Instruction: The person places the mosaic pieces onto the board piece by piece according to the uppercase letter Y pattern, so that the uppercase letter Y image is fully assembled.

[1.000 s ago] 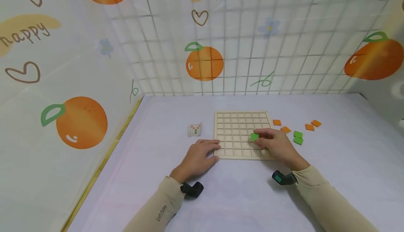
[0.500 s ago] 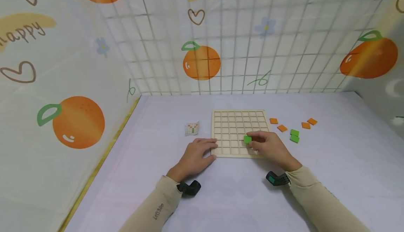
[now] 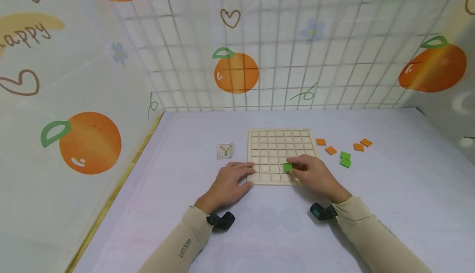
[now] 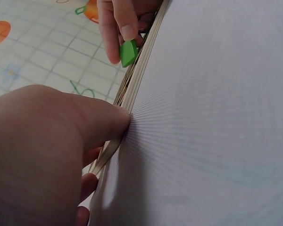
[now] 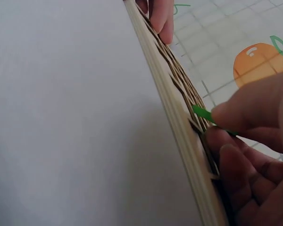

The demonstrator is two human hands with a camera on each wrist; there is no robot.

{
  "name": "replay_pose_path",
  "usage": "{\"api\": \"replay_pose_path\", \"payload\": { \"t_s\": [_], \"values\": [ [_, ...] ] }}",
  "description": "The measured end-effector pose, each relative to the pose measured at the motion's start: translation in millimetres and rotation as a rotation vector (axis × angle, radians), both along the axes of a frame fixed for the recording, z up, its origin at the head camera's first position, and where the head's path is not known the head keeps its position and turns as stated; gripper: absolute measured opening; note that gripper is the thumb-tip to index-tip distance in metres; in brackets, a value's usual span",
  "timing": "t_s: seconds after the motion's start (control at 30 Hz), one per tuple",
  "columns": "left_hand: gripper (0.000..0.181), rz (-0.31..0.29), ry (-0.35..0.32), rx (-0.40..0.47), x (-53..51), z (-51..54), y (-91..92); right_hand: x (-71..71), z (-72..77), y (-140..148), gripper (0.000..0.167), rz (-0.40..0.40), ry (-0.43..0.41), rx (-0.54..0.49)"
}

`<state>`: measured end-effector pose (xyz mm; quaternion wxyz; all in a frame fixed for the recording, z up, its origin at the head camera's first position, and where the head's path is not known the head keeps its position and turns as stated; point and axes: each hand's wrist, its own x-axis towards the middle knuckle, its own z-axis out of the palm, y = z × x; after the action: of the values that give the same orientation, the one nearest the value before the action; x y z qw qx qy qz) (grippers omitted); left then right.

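A square wooden grid board (image 3: 264,146) lies on the table. At its left edge my left hand (image 3: 228,184) rests with fingertips on the frame, and in the left wrist view its thumb (image 4: 106,120) touches the near side. Over the lower right part of the board, my right hand (image 3: 315,176) pinches a small green square tile (image 3: 287,167) between thumb and fingers. The left wrist view shows this tile (image 4: 128,53) tilted at the board's rim. In the right wrist view the tile (image 5: 203,114) is seen edge-on among the grid ridges; whether it touches a cell, I cannot tell.
Two green tiles (image 3: 345,159) lie touching, right of the board. Several orange tiles (image 3: 330,150) are scattered around them. Left of the board is a small paper card (image 3: 224,151) printed with a coloured grid pattern. A patterned cloth wall (image 3: 274,58) rises behind the table.
My right hand has carried the green tile leftward and slightly nearer over the board. The left hand stays at the board's edge. The whole view has shifted slightly.
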<state>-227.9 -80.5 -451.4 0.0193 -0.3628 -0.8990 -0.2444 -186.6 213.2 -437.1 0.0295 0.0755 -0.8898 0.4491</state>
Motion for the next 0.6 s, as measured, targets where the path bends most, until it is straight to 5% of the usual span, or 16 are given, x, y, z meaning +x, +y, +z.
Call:
{"api": "replay_pose_path", "payload": {
  "t_s": [0.6],
  "values": [
    [0.039, 0.003, -0.021, -0.006, 2.6, 5.2, -0.5, -1.3, 3.0, -2.4, 0.033, -0.031, -0.039, 0.027]
  ]
}}
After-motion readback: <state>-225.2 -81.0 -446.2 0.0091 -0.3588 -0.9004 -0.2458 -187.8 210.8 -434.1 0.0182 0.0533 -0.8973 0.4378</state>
